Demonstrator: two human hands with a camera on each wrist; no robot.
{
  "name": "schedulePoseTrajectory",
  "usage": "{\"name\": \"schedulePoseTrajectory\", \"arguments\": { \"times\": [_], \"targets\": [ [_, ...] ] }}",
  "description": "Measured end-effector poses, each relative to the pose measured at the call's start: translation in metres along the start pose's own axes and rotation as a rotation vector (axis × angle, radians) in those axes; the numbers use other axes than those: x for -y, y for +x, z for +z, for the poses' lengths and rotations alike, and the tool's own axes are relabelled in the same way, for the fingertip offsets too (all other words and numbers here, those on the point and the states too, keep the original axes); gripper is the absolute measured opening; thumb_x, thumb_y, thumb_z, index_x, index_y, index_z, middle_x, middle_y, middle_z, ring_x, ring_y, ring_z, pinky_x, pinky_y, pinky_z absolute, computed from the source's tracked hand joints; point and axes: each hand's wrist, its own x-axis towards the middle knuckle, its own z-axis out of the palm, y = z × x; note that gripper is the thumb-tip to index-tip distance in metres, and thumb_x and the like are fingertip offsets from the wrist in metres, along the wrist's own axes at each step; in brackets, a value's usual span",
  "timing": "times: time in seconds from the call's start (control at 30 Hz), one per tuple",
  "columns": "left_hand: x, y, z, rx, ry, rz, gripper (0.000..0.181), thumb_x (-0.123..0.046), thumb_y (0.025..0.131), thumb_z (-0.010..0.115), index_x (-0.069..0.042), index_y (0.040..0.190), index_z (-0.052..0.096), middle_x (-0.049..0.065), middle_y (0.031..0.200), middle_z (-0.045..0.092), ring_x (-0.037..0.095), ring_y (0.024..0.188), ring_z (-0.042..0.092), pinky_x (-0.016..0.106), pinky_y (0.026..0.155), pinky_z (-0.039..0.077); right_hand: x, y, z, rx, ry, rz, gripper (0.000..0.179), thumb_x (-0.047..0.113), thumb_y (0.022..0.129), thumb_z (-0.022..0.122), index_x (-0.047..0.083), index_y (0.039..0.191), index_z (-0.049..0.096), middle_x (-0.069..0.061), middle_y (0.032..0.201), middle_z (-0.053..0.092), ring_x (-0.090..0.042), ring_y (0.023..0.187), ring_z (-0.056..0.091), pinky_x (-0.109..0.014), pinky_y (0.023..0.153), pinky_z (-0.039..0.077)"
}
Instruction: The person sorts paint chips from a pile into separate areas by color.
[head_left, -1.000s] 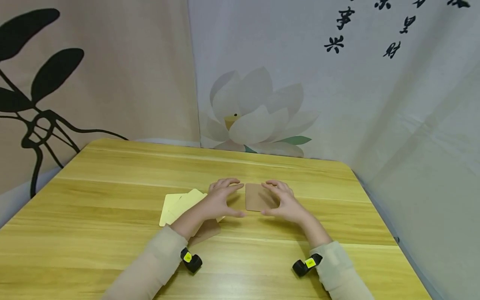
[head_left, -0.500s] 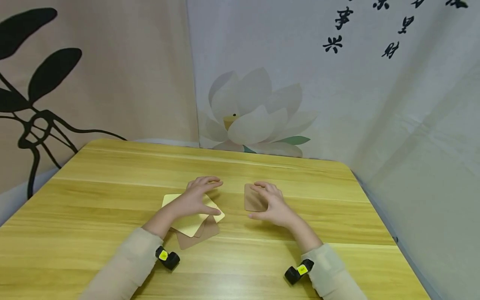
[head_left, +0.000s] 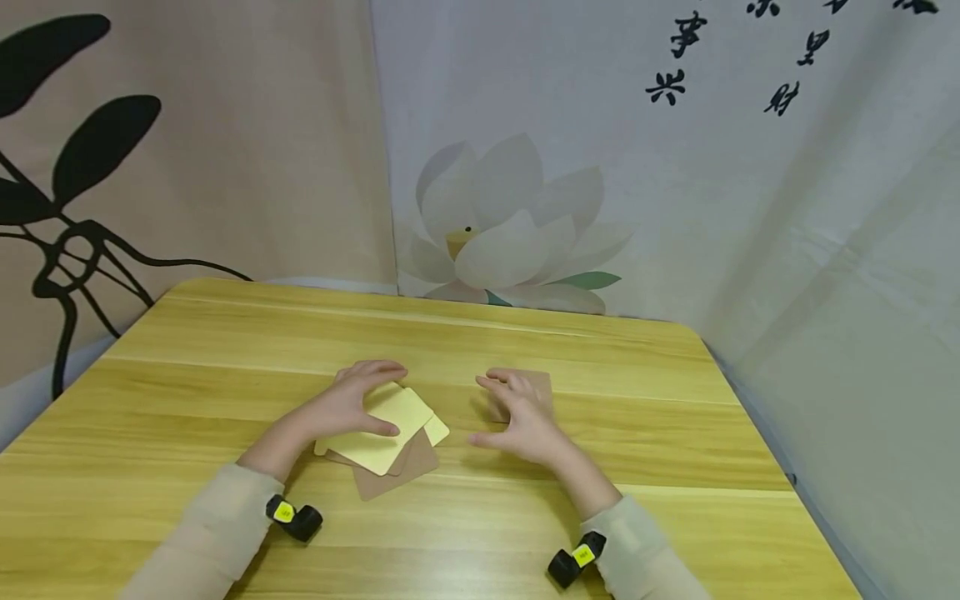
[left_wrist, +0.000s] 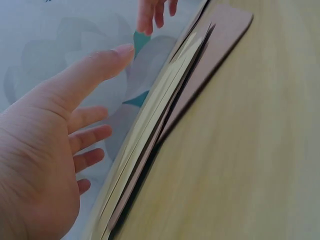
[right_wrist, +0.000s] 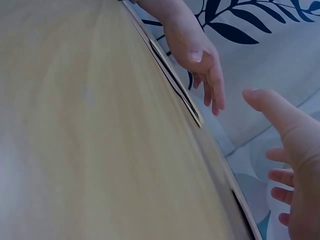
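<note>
A loose pile of thin yellow cards point(head_left: 401, 413) lies left of centre, overlapping brown cards point(head_left: 401, 477) beneath. My left hand point(head_left: 345, 407) hovers above the pile with thumb and fingers spread, holding nothing; the left wrist view shows a gap between that hand point(left_wrist: 55, 135) and the cards point(left_wrist: 155, 110). A single brown card point(head_left: 538, 390) lies flat to the right, partly hidden behind my right hand point(head_left: 521, 417). The right hand's fingers are parted from its thumb and nothing is between them. In the right wrist view this hand point(right_wrist: 295, 160) is raised off the tabletop.
The wooden table point(head_left: 660, 533) has a back edge running along a hanging cloth point(head_left: 750, 208) printed with a lotus and characters. A black wrist camera point(head_left: 295, 518) sits on the left sleeve, another camera point(head_left: 576, 560) on the right.
My left hand has moved left, from beside the pile to over it, uncovering its right side. My right hand has shifted left across the single brown card, which stays in place.
</note>
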Motion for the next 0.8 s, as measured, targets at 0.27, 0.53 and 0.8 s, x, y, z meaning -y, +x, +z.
{"name": "schedulePoseTrajectory", "arguments": {
  "times": [0.27, 0.53, 0.8],
  "targets": [
    [0.013, -0.015, -0.009, 0.0, -0.006, -0.037, 0.094, -0.046, 0.067, 0.084, -0.003, 0.141, 0.046, 0.018, 0.146, 0.038, 0.043, 0.132, 0.027, 0.067, 0.1, 0.013, 0.017, 0.007, 0.016, -0.003, -0.005, 0.026, 0.085, 0.043, 0.074, 0.08, 0.013, 0.145, 0.043, -0.009, 0.148, 0.034, -0.032, 0.135, 0.021, -0.06, 0.104, 0.018],
    [0.022, -0.027, -0.016, 0.0, -0.017, -0.05, 0.091, -0.047, 0.068, 0.083, -0.003, 0.14, 0.047, 0.017, 0.144, 0.039, 0.043, 0.131, 0.028, 0.07, 0.096, 0.018, 0.03, 0.012, 0.031, -0.011, -0.065, 0.062, 0.086, 0.051, 0.072, 0.078, 0.014, 0.143, 0.046, -0.006, 0.147, 0.036, -0.028, 0.135, 0.024, -0.057, 0.106, 0.013],
    [0.024, -0.033, -0.026, -0.001, -0.011, -0.025, 0.088, -0.045, 0.069, 0.083, -0.004, 0.138, 0.049, 0.017, 0.142, 0.042, 0.042, 0.129, 0.031, 0.069, 0.096, 0.018, 0.046, 0.013, 0.049, -0.025, -0.084, 0.103, 0.086, 0.055, 0.073, 0.076, 0.013, 0.142, 0.046, -0.005, 0.144, 0.038, -0.027, 0.132, 0.029, -0.055, 0.103, 0.023]
  ]
}}
